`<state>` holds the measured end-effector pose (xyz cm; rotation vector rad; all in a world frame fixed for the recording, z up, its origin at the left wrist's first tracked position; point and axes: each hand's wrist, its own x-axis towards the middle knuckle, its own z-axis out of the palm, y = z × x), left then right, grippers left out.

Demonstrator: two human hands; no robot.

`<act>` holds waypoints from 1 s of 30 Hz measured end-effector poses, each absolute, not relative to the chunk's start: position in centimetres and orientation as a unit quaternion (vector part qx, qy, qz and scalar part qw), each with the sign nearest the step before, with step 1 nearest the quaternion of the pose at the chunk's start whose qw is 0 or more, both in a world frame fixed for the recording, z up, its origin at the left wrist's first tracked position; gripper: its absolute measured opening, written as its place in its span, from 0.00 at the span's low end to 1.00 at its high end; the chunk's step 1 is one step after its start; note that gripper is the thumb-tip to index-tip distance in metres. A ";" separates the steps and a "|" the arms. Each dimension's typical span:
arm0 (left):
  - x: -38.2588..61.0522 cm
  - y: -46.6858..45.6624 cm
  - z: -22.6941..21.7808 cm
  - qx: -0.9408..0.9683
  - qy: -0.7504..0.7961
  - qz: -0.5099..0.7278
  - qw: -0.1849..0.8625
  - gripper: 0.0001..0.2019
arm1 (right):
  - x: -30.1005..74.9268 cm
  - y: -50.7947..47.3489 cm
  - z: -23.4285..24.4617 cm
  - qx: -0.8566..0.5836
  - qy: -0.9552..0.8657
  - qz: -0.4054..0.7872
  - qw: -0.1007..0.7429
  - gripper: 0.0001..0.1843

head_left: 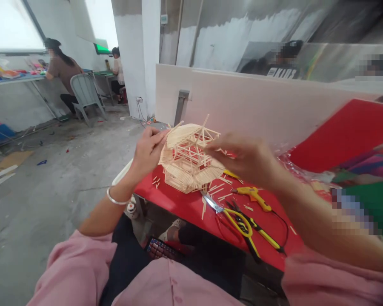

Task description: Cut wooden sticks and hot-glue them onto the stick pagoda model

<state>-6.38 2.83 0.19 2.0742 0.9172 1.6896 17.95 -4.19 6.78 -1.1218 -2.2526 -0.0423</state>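
Note:
A tiered pavilion model (pixel 191 157) built of thin wooden sticks stands on the red tabletop (pixel 178 204). At its upper left, my left hand (pixel 150 151) grips the edge of the top roof, its fingers closed. My right hand (pixel 242 157) is at the model's right side, blurred, with fingers drawn together beside the open roof frame. Whatever those fingertips hold is too small to make out. Loose sticks (pixel 217 189) lie around the base. Close in front are scissors (pixel 215 204) with yellow handles, and a yellow glue gun (pixel 253 196) lies to the right.
Black-and-yellow pliers (pixel 264 236) lie near the front edge, beside a red-handled tool (pixel 230 229). The glue gun's cord (pixel 285 225) curves over the table. Pale boards (pixel 242 102) stand behind. Other people sit farther off, one by a grey chair (pixel 86 91).

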 end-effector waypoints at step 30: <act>-1.3 13.3 -0.4 0.772 0.322 0.494 0.236 0.06 | 19.4 14.4 13.2 -0.489 -0.870 -0.003 -0.062 0.30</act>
